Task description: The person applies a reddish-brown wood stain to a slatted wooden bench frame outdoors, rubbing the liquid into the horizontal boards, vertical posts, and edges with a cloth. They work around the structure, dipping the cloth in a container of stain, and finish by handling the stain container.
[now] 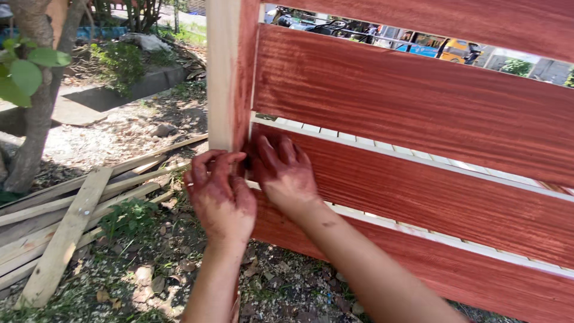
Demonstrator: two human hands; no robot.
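Observation:
A wooden slatted panel (pixel 406 96) stands upright, its horizontal boards stained reddish brown. Its vertical post (pixel 222 66) is bare pale wood on the left face and stained on the right. My left hand (pixel 220 200), smeared with red stain, curls its fingers against the lower end of the post. My right hand (pixel 284 170), also stained, lies flat with fingers spread on a stained board (pixel 430 191) right beside the post. Whether a small rag or pad sits between the two hands is hidden.
Loose unstained planks (pixel 66 221) lie stacked on the dirt at the left. A tree trunk (pixel 36 96) stands at the far left. Weeds, dry leaves and stones cover the ground (pixel 149 269). Vehicles show through the gaps at the top right.

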